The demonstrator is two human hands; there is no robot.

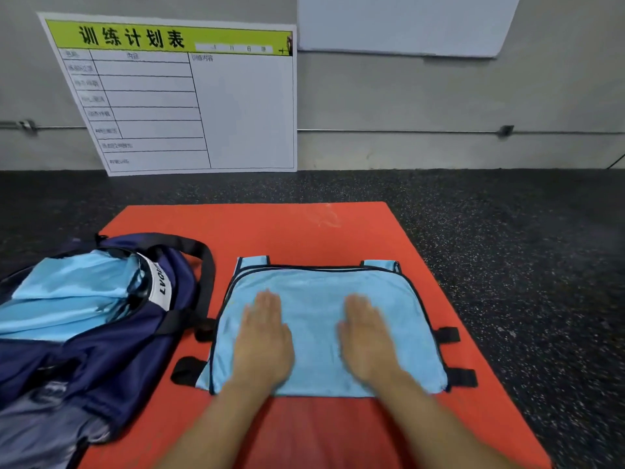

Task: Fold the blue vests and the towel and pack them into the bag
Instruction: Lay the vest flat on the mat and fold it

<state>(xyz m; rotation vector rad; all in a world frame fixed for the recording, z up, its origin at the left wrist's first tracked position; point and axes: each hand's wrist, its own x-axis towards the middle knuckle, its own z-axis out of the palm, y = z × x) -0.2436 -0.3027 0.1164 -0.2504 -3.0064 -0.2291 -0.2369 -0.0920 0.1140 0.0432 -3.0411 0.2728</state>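
Left hand (262, 336) lay flat, palm down, fingers straight and together, pressing on the light blue towel (314, 299); it gripped nothing. Right hand (367, 336) did the same just beside it, flat and open on the same cloth, a gap of towel between the two. Both forearms came in from the bottom edge of the view.

The towel sat folded on top of a blue vest (416, 299) with dark piping. The vest's two shoulder straps stuck out past the towel's far edge, and black side tabs (448, 333) poked out on the right and the lower left. Couldn't tell how many vest layers were under the towel.

That stack lay in the middle of an orange mat (270, 225), which lay on dark speckled flooring (524, 248).

The bag (118, 350), navy with a white-lettered band near its mouth, lay on the left edge of the mat, just beside the stack. Its mouth was open and light blue fabric (74, 292) already sat inside, filling the opening. A black bag strap arced over toward the vest.

Against the grey wall behind, a white board with a green header (176, 96) and printed table stood on the floor. A second plain white sheet (406, 22) hung upper right.
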